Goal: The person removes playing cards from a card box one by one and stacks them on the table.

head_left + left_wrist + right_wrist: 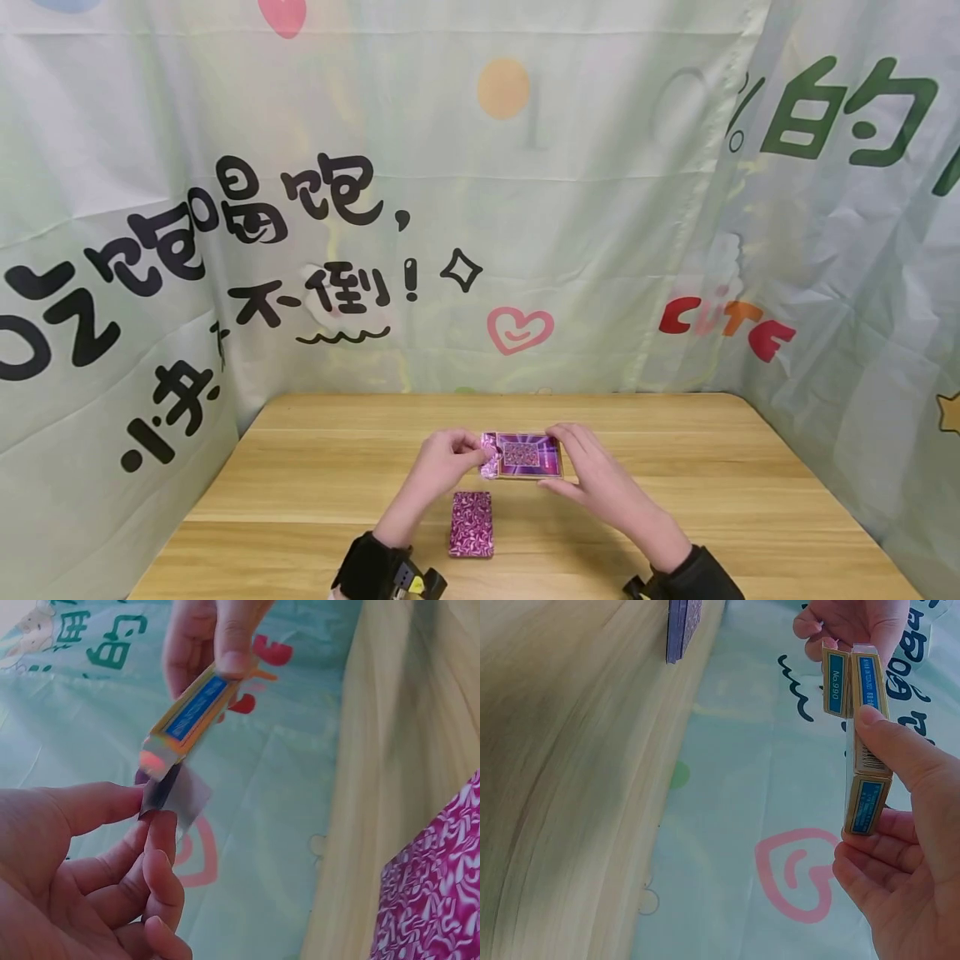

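Note:
A purple card box [528,456] with gold edges is held level above the table. My right hand [600,483] grips its right end, thumb along the near side and fingers along the far side. At the box's left end, my left hand [444,460] pinches the pink-patterned flap [489,456] between thumb and forefinger. In the right wrist view the lid part [836,682], marked No.990, stands folded back beside the box's narrow side [869,761]. A deck of cards [472,524] with pink and white swirled backs lies on the table below the left hand.
The wooden table [360,450] has its back edge against a hanging cloth [600,233] printed with writing and hearts. Cloth also hangs along the left and right sides. Black bands with small cameras sit on both wrists.

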